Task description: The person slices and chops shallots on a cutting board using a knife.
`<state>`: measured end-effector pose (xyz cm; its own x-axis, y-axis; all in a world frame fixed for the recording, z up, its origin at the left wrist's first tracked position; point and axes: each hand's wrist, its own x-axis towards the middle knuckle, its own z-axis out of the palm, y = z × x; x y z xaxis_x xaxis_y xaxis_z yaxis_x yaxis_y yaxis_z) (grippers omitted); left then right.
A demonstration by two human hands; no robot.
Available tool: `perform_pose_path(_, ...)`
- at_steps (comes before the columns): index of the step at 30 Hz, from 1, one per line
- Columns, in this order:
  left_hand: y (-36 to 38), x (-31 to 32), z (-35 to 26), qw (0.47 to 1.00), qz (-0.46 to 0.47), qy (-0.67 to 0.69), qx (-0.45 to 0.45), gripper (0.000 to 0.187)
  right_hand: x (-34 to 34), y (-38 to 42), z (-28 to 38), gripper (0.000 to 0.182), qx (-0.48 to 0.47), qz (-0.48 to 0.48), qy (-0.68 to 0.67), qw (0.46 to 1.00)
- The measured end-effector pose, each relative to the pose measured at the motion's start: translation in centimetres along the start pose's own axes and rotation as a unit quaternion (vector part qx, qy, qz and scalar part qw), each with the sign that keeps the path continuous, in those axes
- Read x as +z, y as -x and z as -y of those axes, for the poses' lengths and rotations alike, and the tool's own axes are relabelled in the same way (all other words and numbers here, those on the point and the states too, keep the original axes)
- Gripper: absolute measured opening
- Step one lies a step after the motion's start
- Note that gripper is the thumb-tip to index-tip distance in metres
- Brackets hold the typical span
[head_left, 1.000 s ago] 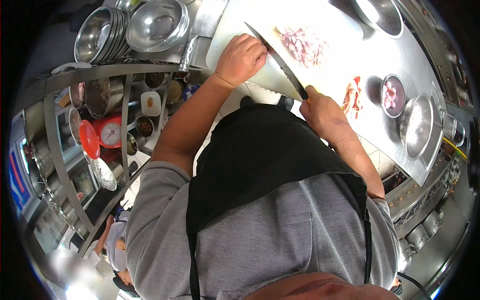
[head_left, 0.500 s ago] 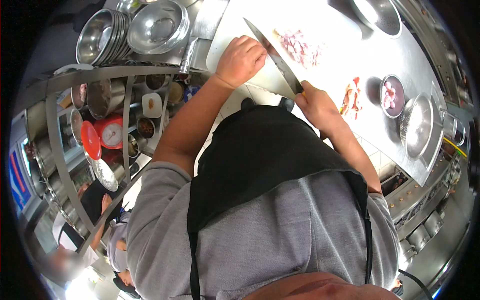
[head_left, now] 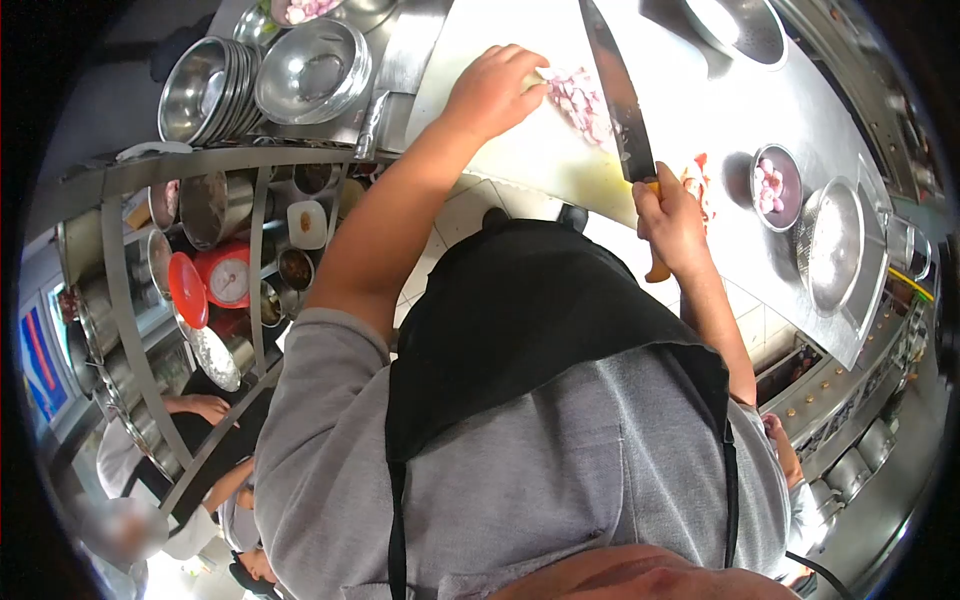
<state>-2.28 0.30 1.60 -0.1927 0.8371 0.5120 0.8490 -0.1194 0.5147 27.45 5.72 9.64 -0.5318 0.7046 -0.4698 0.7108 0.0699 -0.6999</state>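
Observation:
My right hand [head_left: 672,222] is closed around the yellow handle of a large kitchen knife [head_left: 618,90]. Its broad blade points away from me, along the right side of a pile of chopped pinkish shallots [head_left: 580,108]. At the left edge of that pile is my left hand [head_left: 498,92], thumb and fingers apart, fingertips by the nearest pieces. Both hands are over a white cutting board [head_left: 535,165], much of it washed out by glare. Reddish trimmings [head_left: 698,185] lie to the right, just beyond the knife handle.
On the right stand a bowl of peeled shallots [head_left: 768,187] and a metal colander [head_left: 832,245]. Stacked steel bowls [head_left: 312,72] are at upper left. Below them, a shelf rack [head_left: 120,270] holds pots and a red scale [head_left: 225,275]. Other people are at lower left.
The knife has swung from the left of the shallots to their right, its blade now more upright in view. My left hand has gone from a fist to parted fingers at the pile.

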Motion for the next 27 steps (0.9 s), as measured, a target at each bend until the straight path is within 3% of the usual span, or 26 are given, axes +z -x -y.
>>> perform_pose_path(1,-0.9,0.3,0.1,0.998,0.053,-0.006,0.018,0.022,-0.1,0.1,0.1,0.028,0.000,-0.001,0.000,1.000)
perform_pose_path(5,-2.5,1.1,1.5,0.993,0.109,-0.042,-0.015,0.025,-0.5,0.3,1.1,0.028,0.018,0.025,0.011,0.999)
perform_pose_path(7,-1.8,-0.2,1.1,0.975,0.047,0.046,-0.214,0.027,-0.3,0.2,1.1,0.029,0.031,0.041,0.019,0.998)
perform_pose_path(8,-1.0,-1.3,0.8,0.975,0.048,0.043,-0.213,0.027,0.1,0.0,0.7,0.031,-0.001,0.056,0.048,0.997)
perform_pose_path(10,0.9,-4.2,0.1,0.941,0.043,0.080,-0.327,0.031,0.7,-0.6,1.2,0.032,-0.034,0.072,0.073,0.994)
perform_pose_path(12,3.4,-5.5,0.7,0.933,0.053,0.084,-0.346,0.032,1.1,-1.1,2.7,0.033,-0.061,0.145,0.152,0.976)
perform_pose_path(17,6.1,-6.4,-0.1,0.903,0.079,0.113,-0.407,0.032,2.3,-2.6,2.4,0.031,-0.114,0.177,0.177,0.962)
perform_pose_path(20,6.4,-7.2,-0.9,0.927,0.082,0.046,-0.364,0.033,1.9,-2.6,2.7,0.031,-0.048,0.194,0.155,0.967)
perform_pose_path(22,7.0,-7.5,-0.6,0.928,0.086,0.016,-0.362,0.032,1.9,-2.7,1.3,0.032,-0.043,0.142,0.147,0.978)
perform_pose_path(25,8.0,-7.6,0.3,0.932,0.060,0.074,-0.349,0.030,1.5,-2.6,0.7,0.034,-0.028,0.127,0.133,0.983)
perform_pose_path(27,7.8,-7.9,-0.4,0.935,0.107,0.066,-0.332,0.028,1.2,-2.0,1.1,0.035,-0.018,0.118,0.133,0.984)
